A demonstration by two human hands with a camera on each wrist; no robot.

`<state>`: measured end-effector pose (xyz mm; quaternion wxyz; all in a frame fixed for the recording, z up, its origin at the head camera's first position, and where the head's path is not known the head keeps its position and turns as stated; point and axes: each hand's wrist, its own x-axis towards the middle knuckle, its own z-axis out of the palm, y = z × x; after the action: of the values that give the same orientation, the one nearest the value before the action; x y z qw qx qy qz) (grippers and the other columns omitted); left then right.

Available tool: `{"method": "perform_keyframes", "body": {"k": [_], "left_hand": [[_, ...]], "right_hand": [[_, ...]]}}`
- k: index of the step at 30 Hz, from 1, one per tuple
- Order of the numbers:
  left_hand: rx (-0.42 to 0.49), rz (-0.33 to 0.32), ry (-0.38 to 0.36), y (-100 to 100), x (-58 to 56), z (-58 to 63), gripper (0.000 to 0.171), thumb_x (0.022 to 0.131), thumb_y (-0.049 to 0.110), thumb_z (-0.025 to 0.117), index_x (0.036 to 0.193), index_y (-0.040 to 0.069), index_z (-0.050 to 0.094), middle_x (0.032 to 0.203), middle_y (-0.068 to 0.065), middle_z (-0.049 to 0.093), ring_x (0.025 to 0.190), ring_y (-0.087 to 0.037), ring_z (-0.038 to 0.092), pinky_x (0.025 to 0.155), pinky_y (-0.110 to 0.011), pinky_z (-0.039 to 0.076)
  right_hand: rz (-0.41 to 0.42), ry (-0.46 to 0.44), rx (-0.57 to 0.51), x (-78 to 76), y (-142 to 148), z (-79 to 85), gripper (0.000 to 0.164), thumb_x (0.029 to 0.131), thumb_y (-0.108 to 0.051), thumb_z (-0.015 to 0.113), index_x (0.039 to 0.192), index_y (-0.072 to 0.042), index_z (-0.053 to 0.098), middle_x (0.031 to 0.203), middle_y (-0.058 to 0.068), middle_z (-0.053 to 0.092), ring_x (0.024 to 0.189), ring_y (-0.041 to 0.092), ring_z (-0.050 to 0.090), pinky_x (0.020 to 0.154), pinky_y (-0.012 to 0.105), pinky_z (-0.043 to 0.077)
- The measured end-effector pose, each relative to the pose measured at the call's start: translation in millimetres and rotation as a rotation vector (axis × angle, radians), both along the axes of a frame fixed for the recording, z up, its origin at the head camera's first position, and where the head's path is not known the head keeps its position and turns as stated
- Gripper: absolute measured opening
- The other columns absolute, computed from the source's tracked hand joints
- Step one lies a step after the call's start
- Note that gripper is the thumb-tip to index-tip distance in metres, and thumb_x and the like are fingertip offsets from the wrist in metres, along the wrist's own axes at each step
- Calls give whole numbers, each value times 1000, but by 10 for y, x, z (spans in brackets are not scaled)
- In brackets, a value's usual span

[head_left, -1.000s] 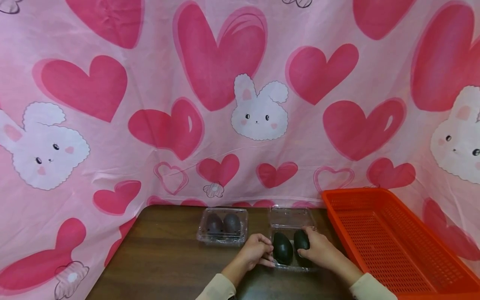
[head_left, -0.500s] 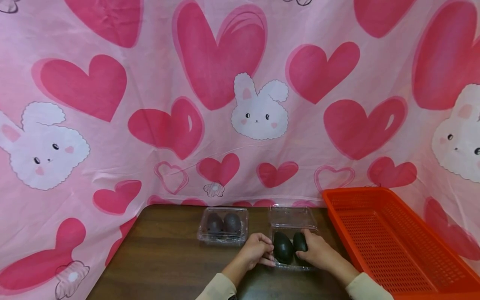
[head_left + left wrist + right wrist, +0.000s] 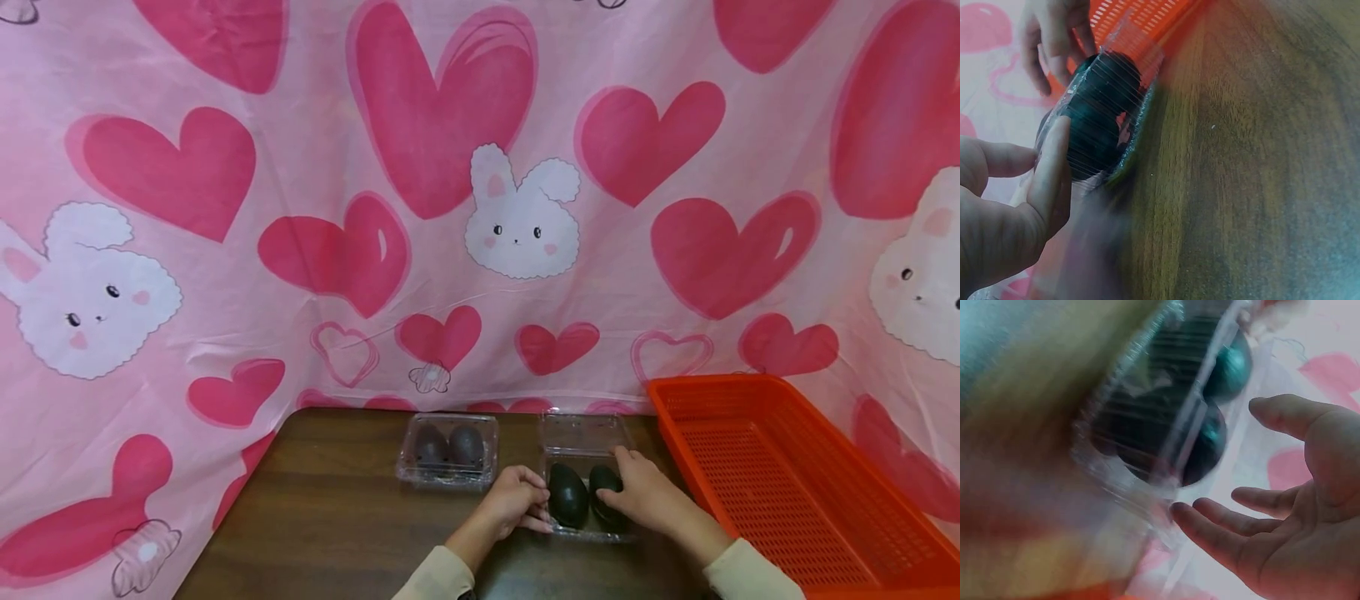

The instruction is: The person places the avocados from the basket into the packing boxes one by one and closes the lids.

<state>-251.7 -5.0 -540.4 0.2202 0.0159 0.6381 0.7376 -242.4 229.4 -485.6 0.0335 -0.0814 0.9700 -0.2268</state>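
In the head view, two dark green avocados, a left one and a right one, lie side by side in a clear plastic clamshell box. Its lid is folded back toward the wall. My left hand pinches the box's left rim between thumb and fingers, as the left wrist view also shows. Beside the right avocado is my right hand; in the right wrist view this hand has spread fingers and holds nothing, with fingertips close to the box wall.
A second clear clamshell box, its lid down, holds two dark avocados at the back of the wooden table. A long orange plastic basket stands along the right side. Behind hangs a pink cloth printed with hearts and rabbits.
My right hand first holds the right avocado, shifts it slightly left, then lets go and moves a little right. My left hand stays at the box rim.
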Motion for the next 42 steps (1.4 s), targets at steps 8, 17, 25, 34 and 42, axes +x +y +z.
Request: {"method": "perform_keyframes", "body": {"k": [8, 17, 25, 34, 42], "left_hand": [[-11, 1, -3, -4, 0, 9, 14, 92, -8, 61, 104, -4, 53, 72, -10, 57, 53, -17, 60, 57, -39, 65], [-15, 8, -5, 12, -2, -8, 14, 93, -7, 62, 102, -2, 54, 71, -11, 57, 53, -18, 60, 57, -41, 65], [-19, 15, -2, 8, -13, -14, 14, 92, -7, 62, 101, -1, 53, 70, -11, 57, 52, -18, 60, 57, -42, 65], [-19, 18, 5, 5, 0, -18, 14, 93, -7, 62, 103, -2, 53, 71, -11, 58, 52, -18, 60, 58, -44, 65], [-22, 12, 3, 12, -7, -9, 13, 94, -7, 62, 101, -1, 54, 71, -9, 58, 52, -17, 61, 58, -43, 65]], "right_hand": [[20, 80, -8, -131, 81, 204, 77, 85, -29, 84, 137, 14, 49, 129, 34, 60, 116, 47, 63, 100, 62, 54], [43, 104, -94, -476, 234, 235, 65, 86, -23, 83, 133, 10, 51, 122, 29, 63, 110, 43, 63, 97, 59, 57], [2, 18, -162, -723, 313, 178, 69, 91, -23, 77, 139, 15, 44, 134, 38, 55, 119, 52, 58, 103, 64, 52], [-127, -162, -242, -937, 377, 31, 74, 100, -29, 61, 150, 15, 28, 144, 41, 42, 128, 57, 47, 110, 72, 41], [-147, -227, -324, -1019, 390, -88, 66, 103, -24, 53, 149, 16, 27, 139, 37, 46, 123, 52, 49, 112, 70, 40]]}}
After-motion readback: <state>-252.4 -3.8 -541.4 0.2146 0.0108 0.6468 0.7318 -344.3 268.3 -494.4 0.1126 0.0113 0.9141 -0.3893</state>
